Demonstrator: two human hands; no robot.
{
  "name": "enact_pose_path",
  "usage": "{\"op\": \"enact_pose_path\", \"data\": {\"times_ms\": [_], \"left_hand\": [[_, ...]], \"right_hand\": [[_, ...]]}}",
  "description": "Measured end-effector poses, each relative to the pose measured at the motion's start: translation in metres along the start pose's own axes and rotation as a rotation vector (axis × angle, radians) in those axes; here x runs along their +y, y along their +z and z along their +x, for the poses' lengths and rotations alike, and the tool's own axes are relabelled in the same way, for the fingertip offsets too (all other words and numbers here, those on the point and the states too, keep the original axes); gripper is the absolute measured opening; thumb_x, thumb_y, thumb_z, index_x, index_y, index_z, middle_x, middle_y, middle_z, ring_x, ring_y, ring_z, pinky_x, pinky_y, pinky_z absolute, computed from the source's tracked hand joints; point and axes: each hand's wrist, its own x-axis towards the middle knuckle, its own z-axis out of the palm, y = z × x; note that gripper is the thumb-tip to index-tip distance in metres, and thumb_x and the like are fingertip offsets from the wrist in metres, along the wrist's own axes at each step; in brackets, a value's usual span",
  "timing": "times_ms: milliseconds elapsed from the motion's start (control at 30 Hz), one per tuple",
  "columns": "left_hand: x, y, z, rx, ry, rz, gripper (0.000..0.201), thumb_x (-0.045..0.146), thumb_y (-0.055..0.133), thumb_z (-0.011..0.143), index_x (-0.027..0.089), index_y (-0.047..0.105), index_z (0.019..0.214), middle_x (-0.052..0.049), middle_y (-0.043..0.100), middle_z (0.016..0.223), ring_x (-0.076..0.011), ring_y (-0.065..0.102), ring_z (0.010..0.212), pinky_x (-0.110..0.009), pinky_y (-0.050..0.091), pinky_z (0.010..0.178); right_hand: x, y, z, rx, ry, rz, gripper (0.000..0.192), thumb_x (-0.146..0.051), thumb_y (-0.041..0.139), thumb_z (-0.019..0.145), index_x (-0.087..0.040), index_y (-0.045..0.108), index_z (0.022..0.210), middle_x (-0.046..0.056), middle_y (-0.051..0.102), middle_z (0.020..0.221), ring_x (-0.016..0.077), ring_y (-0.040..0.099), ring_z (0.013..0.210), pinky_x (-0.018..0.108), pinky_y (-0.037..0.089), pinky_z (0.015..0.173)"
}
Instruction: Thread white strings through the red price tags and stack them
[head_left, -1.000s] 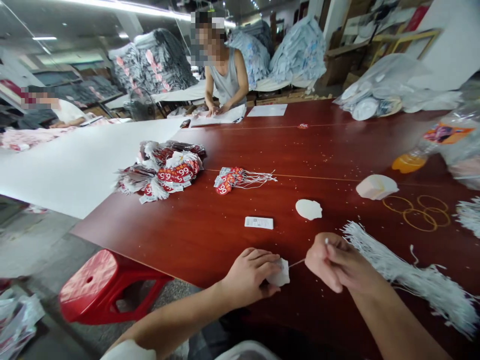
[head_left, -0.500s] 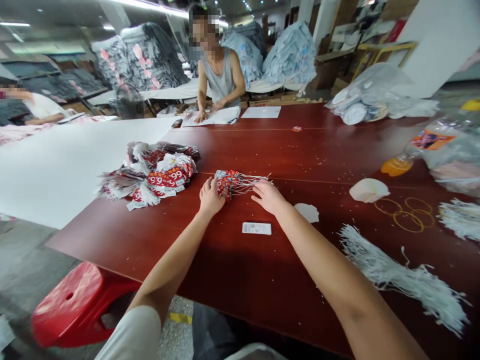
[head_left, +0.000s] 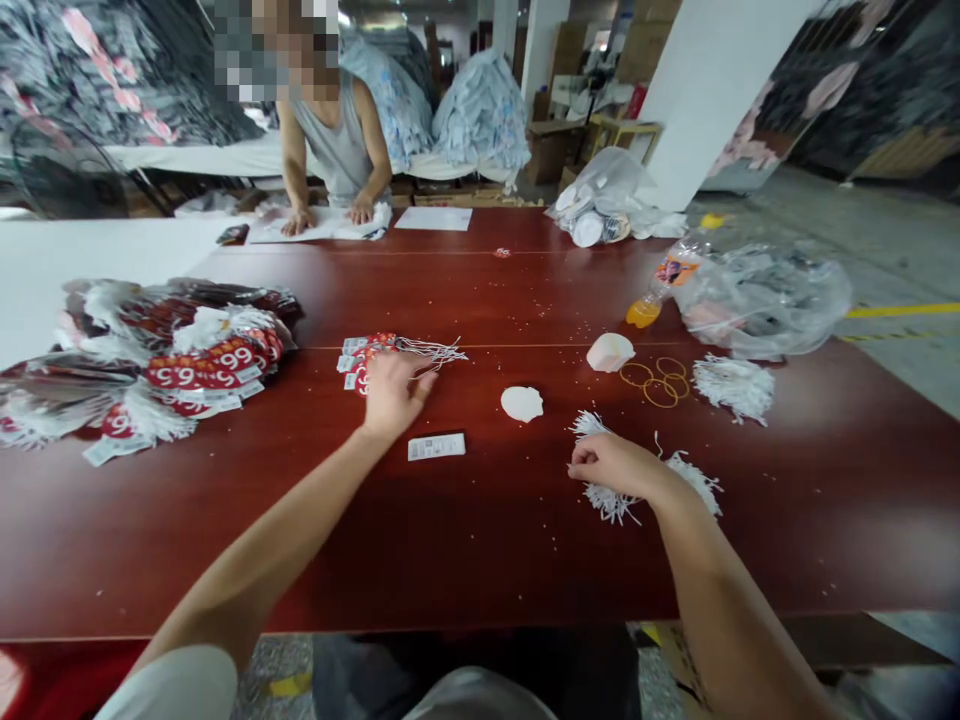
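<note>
My left hand lies over a small bunch of red hang tags, its thumb apart from the fingers. White strings trail from these tags to the right. My right hand is closed in a pinch at a bundle of loose white strings and covers the bundle's middle. Below my left hand is a small stack of printed white labels. A white scalloped card piece sits between my hands.
A big heap of red tags lies at left. Rubber bands, a thick stack of pale cut pieces, another string bundle, an orange drink bottle and plastic bags are at right. A person works across the table.
My right hand has left the tag strings and moved right to the loose white string bundle. My left hand has shifted onto the tags. The view has turned right.
</note>
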Motion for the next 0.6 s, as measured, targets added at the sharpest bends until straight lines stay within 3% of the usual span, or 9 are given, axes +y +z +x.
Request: {"op": "enact_pose_path", "data": {"times_ms": [33, 100, 200, 233, 300, 400, 500, 600], "left_hand": [[0.024, 0.005, 0.002, -0.093, 0.108, -0.103, 0.027, 0.042, 0.052, 0.099, 0.022, 0.070, 0.104, -0.007, 0.069, 0.106, -0.0232, 0.061, 0.106, -0.043, 0.042, 0.104], [0.067, 0.022, 0.007, -0.283, 0.246, -0.242, 0.024, 0.044, 0.058, 0.097, 0.024, 0.071, 0.102, -0.005, 0.069, 0.103, -0.0207, 0.062, 0.099, -0.038, 0.048, 0.097], [0.109, 0.053, 0.018, -0.436, 0.218, -0.267, 0.039, 0.049, 0.074, 0.084, 0.026, 0.068, 0.115, -0.005, 0.065, 0.115, -0.0231, 0.061, 0.106, -0.037, 0.049, 0.097], [0.115, 0.062, 0.022, -0.469, 0.180, -0.252, 0.041, 0.047, 0.077, 0.081, 0.027, 0.068, 0.115, -0.005, 0.065, 0.115, -0.0234, 0.061, 0.107, -0.036, 0.050, 0.096], [0.121, 0.075, 0.029, -0.529, 0.123, -0.223, 0.022, 0.040, 0.074, 0.086, 0.027, 0.072, 0.104, -0.003, 0.067, 0.107, -0.0208, 0.063, 0.099, -0.033, 0.053, 0.088], [0.120, 0.080, 0.033, -0.544, 0.093, -0.183, 0.010, 0.033, 0.066, 0.090, 0.027, 0.073, 0.094, -0.001, 0.068, 0.098, -0.0179, 0.065, 0.090, -0.029, 0.054, 0.081], [0.120, 0.076, 0.036, -0.546, 0.040, -0.157, 0.025, 0.041, 0.078, 0.079, 0.027, 0.072, 0.098, -0.001, 0.068, 0.103, -0.0202, 0.065, 0.092, -0.031, 0.055, 0.083], [0.122, 0.076, 0.041, -0.616, 0.011, -0.239, 0.012, 0.039, 0.070, 0.087, 0.030, 0.073, 0.095, 0.002, 0.071, 0.100, -0.0167, 0.067, 0.084, -0.028, 0.054, 0.076]], "right_hand": [[0.001, 0.001, 0.004, -0.013, -0.045, 0.057, 0.021, -0.044, 0.067, 0.081, -0.024, 0.072, 0.082, 0.003, 0.071, 0.083, 0.0191, 0.064, 0.069, 0.027, 0.039, 0.056], [0.003, 0.000, 0.008, -0.026, -0.134, 0.160, 0.024, -0.045, 0.065, 0.083, -0.022, 0.072, 0.086, 0.004, 0.071, 0.086, 0.0191, 0.064, 0.073, 0.027, 0.043, 0.061], [0.004, -0.008, -0.002, -0.004, -0.214, 0.281, 0.028, -0.046, 0.063, 0.085, -0.020, 0.073, 0.089, 0.004, 0.072, 0.090, 0.0192, 0.063, 0.079, 0.027, 0.045, 0.069], [0.002, -0.011, -0.009, 0.010, -0.226, 0.310, 0.028, -0.046, 0.062, 0.085, -0.019, 0.073, 0.089, 0.004, 0.071, 0.088, 0.0186, 0.062, 0.078, 0.027, 0.045, 0.068], [-0.009, -0.016, -0.025, 0.020, -0.272, 0.350, 0.029, -0.046, 0.063, 0.085, -0.019, 0.072, 0.088, 0.003, 0.070, 0.083, 0.0165, 0.060, 0.072, 0.026, 0.044, 0.065], [-0.039, -0.015, -0.038, -0.069, -0.436, 0.328, 0.028, -0.047, 0.064, 0.085, -0.021, 0.074, 0.089, 0.000, 0.071, 0.083, 0.0148, 0.060, 0.071, 0.024, 0.042, 0.063], [-0.064, -0.001, -0.028, -0.238, -0.535, 0.275, 0.026, -0.046, 0.064, 0.086, -0.022, 0.075, 0.088, -0.001, 0.073, 0.083, 0.0137, 0.061, 0.068, 0.024, 0.041, 0.061], [-0.070, 0.018, -0.008, -0.366, -0.513, 0.296, 0.023, -0.043, 0.069, 0.082, -0.021, 0.076, 0.086, -0.001, 0.072, 0.077, 0.0141, 0.060, 0.065, 0.024, 0.040, 0.057]]}}
